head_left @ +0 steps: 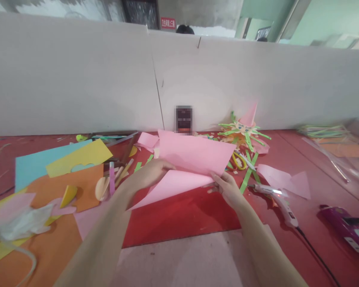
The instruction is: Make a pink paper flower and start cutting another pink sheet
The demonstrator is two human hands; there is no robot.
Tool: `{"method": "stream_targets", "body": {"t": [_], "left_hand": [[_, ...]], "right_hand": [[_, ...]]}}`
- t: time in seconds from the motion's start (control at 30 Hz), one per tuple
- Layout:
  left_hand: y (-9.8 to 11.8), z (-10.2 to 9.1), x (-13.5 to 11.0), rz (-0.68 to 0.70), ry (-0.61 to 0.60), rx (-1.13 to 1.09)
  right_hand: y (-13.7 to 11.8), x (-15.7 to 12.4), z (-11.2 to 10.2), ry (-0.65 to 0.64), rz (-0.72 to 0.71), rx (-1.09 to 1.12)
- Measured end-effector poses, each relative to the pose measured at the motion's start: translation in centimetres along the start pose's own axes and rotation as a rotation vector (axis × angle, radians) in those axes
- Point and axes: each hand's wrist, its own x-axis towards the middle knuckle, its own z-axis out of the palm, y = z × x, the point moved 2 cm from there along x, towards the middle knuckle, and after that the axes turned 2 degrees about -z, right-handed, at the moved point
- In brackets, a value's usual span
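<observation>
Both my hands are on a pink sheet of paper (194,153), which is bent over so that its upper part stands up and its lower part slants toward me. My left hand (160,167) grips it from the left, with fingertips partly hidden at the bend. On the right edge my right hand (225,185) pinches the paper between thumb and fingers. Just beyond the right hand lie yellow-handled scissors (239,161) and green paper strips (249,173). A glue gun (277,195) with a lit red light rests right of that hand.
A paper figure with a pink cone hat (249,115) stands by the white partition (92,75). Coloured paper sheets (32,163) and a glue stick (111,177) lie on the left. A purple device (347,227) and the glue gun's cord (315,253) are on the right.
</observation>
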Motion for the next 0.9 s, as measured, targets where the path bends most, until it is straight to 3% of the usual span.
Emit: {"method": "stream_targets", "body": {"t": [0.37,0.67,0.9], "left_hand": [[1.5,-0.5,-0.6,-0.070,0.064,-0.104],[-0.1,-0.2,-0.4,-0.188,0.013,0.030],[0.5,-0.6,-0.7,-0.113,0.078,-0.051]], "right_hand": [[-0.1,0.1,0.0,-0.026,-0.020,-0.049],[-0.1,0.0,-0.2,0.002,-0.046,-0.080],[-0.1,0.3,-0.7,0.049,-0.058,-0.053]]}}
